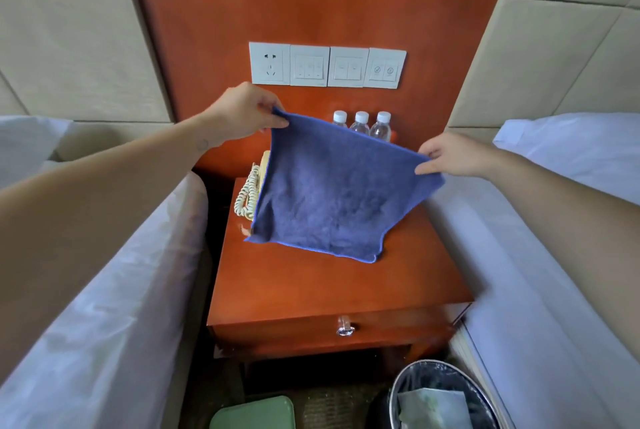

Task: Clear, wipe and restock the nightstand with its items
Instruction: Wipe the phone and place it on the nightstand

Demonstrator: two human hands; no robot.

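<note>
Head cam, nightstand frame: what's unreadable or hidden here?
- Telephone: head view, mostly behind the blue cloth held up by the left hand and right hand; only its cord and an edge show.
- Water bottles: lower parts behind the cloth.
- Nightstand top: back part covered by the cloth.
- Switch panel icons: too small to read.
- Bin and green object: cut off by the bottom edge.

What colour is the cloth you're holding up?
Blue, plain with no pattern. The cloth shows in the head view, held between the left hand and right hand.
</note>
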